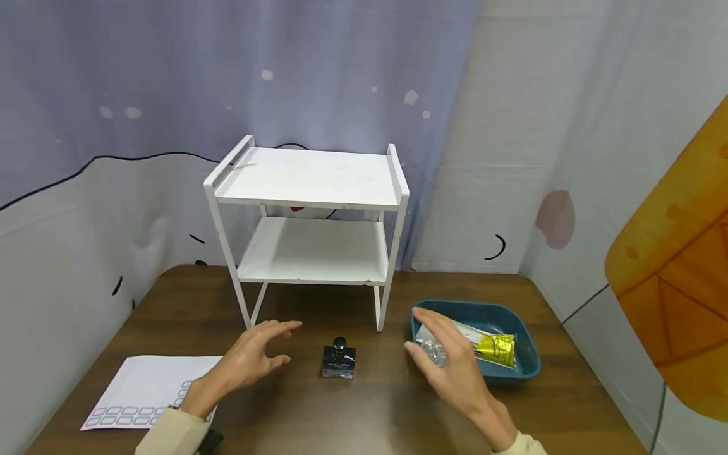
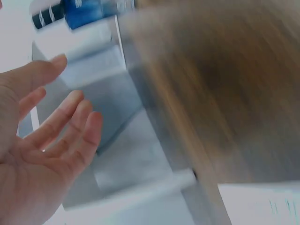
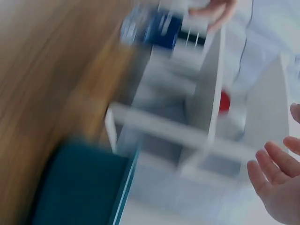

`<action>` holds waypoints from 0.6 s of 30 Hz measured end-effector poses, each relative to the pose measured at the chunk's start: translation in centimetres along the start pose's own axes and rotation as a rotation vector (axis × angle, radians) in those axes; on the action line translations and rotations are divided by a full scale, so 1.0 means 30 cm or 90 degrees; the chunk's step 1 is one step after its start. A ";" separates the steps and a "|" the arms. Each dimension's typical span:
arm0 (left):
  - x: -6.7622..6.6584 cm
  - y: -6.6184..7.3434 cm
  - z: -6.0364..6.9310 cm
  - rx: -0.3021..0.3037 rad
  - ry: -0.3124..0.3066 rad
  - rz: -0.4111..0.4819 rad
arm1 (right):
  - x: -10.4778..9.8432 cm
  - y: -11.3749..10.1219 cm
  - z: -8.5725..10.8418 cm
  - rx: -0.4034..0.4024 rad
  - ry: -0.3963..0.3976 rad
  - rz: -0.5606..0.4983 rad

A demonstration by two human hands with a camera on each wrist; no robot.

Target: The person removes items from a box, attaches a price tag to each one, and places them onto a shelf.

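A small dark perfume bottle (image 1: 339, 361) with a round black cap stands on the table between the two hands, touched by neither. To its left, my left hand (image 1: 241, 360) hovers with fingers extended and thumb apart; the left wrist view also shows that hand (image 2: 51, 136) holding nothing. My right hand (image 1: 455, 370) is raised in front of a teal basket (image 1: 520, 373), its thumb and fingers spread. Seen through that gap is a clear faceted object (image 1: 435, 351), apparently in the basket. The right wrist view shows relaxed, empty fingers (image 3: 276, 164).
Behind the bottle stands a white two-tier shelf (image 1: 313, 249). A yellow-and-white packet (image 1: 495, 347) lies in the basket. Printed white paper (image 1: 153, 385) is at the table's left. Curtains (image 1: 352, 76) hang behind, and an orange-yellow shape (image 1: 682, 272) shows at far right.
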State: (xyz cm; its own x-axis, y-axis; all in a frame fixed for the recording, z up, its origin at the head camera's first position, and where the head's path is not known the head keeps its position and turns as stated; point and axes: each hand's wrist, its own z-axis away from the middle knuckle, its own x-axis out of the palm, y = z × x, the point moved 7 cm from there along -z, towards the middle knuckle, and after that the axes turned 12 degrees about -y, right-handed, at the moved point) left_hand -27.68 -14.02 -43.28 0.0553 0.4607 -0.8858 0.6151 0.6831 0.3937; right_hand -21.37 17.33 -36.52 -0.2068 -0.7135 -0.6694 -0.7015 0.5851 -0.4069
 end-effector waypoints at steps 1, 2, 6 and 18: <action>-0.021 -0.018 0.017 -0.017 0.017 -0.006 | 0.036 -0.030 -0.013 -0.020 -0.017 -0.009; -0.042 -0.037 0.035 -0.034 0.033 -0.013 | 0.072 -0.059 -0.024 -0.042 -0.032 -0.018; -0.113 -0.102 0.102 -0.088 0.076 -0.033 | 0.225 -0.174 -0.065 -0.123 -0.095 -0.056; -0.167 -0.286 0.261 -0.272 0.061 -0.038 | 0.752 -0.369 -0.128 -0.202 -0.468 0.105</action>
State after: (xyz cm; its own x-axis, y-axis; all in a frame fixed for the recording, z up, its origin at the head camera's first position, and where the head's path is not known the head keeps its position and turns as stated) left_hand -27.08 -26.63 -44.15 -0.0554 0.4504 -0.8911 0.2340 0.8735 0.4269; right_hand -20.89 -6.73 -44.72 0.0989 -0.1283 -0.9868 -0.8839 0.4443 -0.1463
